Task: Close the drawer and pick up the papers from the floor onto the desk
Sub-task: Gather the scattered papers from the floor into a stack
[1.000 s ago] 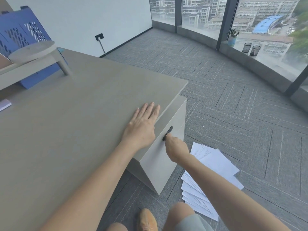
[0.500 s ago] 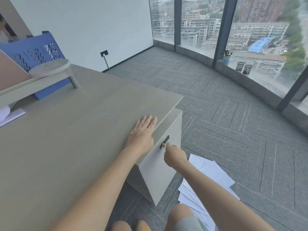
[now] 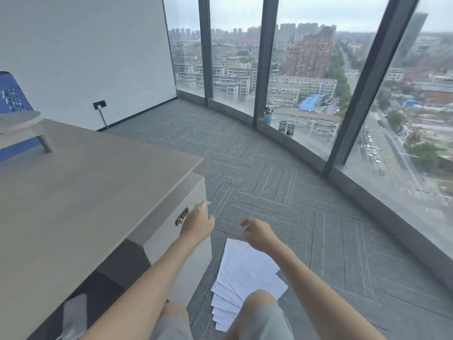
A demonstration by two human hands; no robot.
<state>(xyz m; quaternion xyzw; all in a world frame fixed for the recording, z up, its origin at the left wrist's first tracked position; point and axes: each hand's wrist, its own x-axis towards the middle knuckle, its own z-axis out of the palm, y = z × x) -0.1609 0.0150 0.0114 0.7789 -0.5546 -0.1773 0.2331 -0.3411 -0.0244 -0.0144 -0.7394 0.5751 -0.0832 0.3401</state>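
Currently, drawer (image 3: 181, 231) flush under desk (image 3: 73, 204), papers (image 3: 245, 276) fanned on floor (image 3: 306, 217) just beside drawer; left hand (image 3: 197, 223) and right hand (image 3: 258, 235), loosely open and empty, best square the fan before lifting.

1 head-worn wide-angle view, looking forward and slightly down from beside the desk (image 3: 73, 192) corner. Faces the curved window wall (image 3: 306, 82) and the city beyond; carpet floor (image 3: 294, 204) fills the middle. Both forearms and the knees sit close at the bottom edge, papers (image 3: 245, 273) on the floor just below. Straight lines bow near the edges. No 2nd view to overlap.
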